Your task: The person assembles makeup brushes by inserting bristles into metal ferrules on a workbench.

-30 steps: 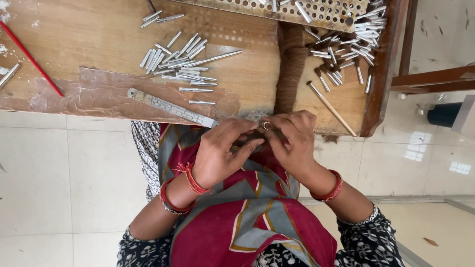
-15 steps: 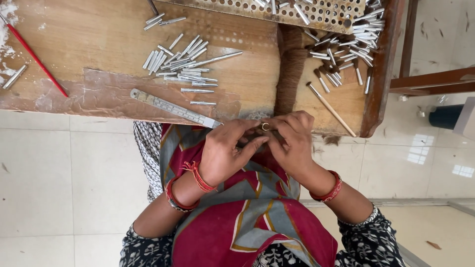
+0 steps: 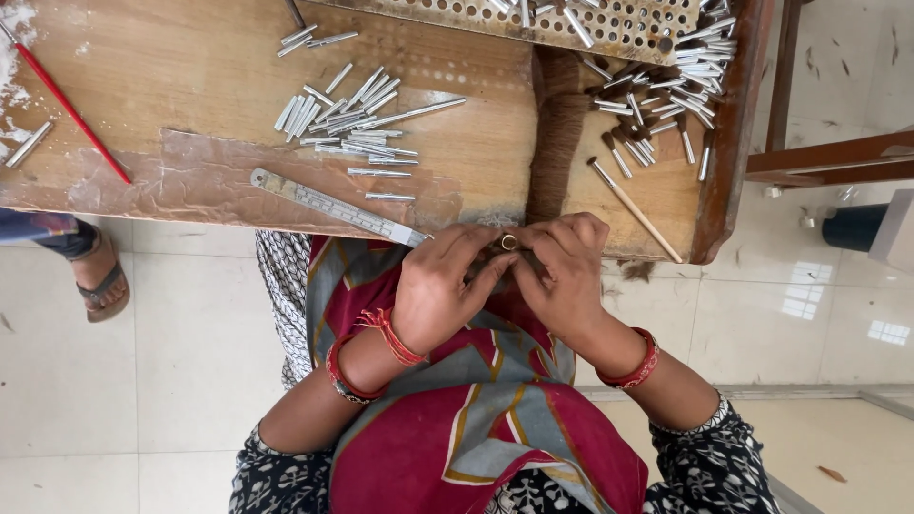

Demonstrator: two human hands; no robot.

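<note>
Both hands pinch one small metal tube at the table edge.

The left hand (image 3: 440, 295) and right hand (image 3: 564, 276) close fingertips around the tube (image 3: 508, 243) — open end up. On the wooden table (image 3: 190, 76), loose tubes (image 3: 343, 119) lie scattered; the perforated tray (image 3: 609, 24) holds a few more.

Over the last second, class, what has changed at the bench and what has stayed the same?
Hardly anything moved. The left hand and right hand stay pressed together around a small metal tube, only the fingers shifting slightly. The ruler, the loose tubes and the red stick lie as before.
</note>
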